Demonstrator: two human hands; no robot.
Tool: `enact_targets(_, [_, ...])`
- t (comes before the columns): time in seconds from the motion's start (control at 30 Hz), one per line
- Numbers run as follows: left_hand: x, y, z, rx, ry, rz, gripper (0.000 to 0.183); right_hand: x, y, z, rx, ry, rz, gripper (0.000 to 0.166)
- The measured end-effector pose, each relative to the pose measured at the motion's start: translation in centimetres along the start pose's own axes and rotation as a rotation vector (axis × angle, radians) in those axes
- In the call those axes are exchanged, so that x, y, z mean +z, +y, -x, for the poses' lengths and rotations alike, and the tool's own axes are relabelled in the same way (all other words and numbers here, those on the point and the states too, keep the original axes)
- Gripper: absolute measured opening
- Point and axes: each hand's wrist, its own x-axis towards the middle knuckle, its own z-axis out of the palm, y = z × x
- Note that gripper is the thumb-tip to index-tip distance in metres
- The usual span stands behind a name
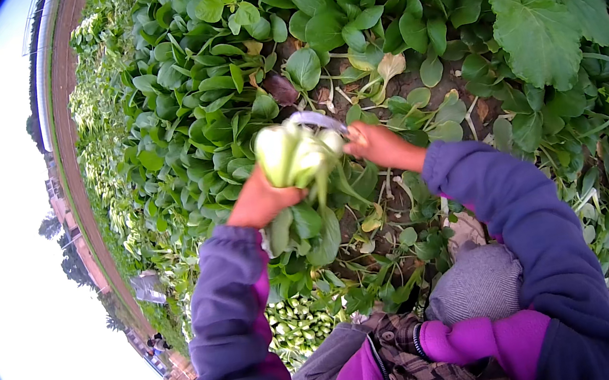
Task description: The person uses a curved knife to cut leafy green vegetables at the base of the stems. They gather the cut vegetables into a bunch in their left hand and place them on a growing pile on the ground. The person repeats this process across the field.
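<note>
My left hand (264,196) grips a head of bok choy (291,157), its pale stem base turned up and its green leaves (309,227) hanging down below my fingers. In my right hand (380,144) is a curved blade, apparently a sickle (321,119), its handle mostly hidden by my fingers. The blade arcs across the far side of the stem base; motion blur hides whether it touches the stalks. Under both hands lies soil (334,85) strewn with cut leaves, stalks and a yellowed leaf (391,66).
Dense bok choy plants (211,95) stand ahead and to the left. Large lobed leaves (535,15) lean in at upper right. Beside my knee (475,283), bok choy heads (299,323) lie piled at lower left. A dirt path (72,134) runs along the far left, with buildings beyond.
</note>
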Motion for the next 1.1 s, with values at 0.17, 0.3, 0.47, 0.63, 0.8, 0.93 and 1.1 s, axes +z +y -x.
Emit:
enact_targets(0.17, [1.9, -9.8, 0.3, -0.327, 0.027, -0.545, 0.113, -0.3, -1.3, 4.8, 0.075, -0.130, 0.253, 0.037])
enact_targets(0.3, [2.9, -13.7, 1.8, -0.319, 0.027, -0.584, 0.111, -0.3, -0.4, 4.8, -0.136, -0.068, 0.468, 0.041])
enact_targets(0.47, [4.0, -12.9, 2.5, -0.385, 0.058, -0.754, 0.104, 0.3, -1.9, 3.0, -0.080, -0.175, 0.500, 0.043])
enact_targets(0.63, [1.0, -10.2, 1.2, -0.341, 0.012, -0.565, 0.109, 1.6, -2.1, -0.2, -0.158, -0.238, 0.609, 0.043])
enact_targets(0.8, [-4.4, -13.6, -0.3, -0.020, 0.149, -0.054, 0.111, 2.9, -2.2, -1.7, -0.187, -0.272, 0.682, 0.043])
enact_targets(0.93, [-5.0, -15.6, -0.5, -0.210, -0.064, -0.029, 0.089, 2.9, -1.3, -2.2, -0.111, -0.341, 0.704, 0.042])
enact_targets(1.1, [-1.7, -18.5, 2.2, -0.011, 0.100, 0.188, 0.080, 3.5, -2.0, -2.6, -0.041, -0.423, 0.728, 0.040])
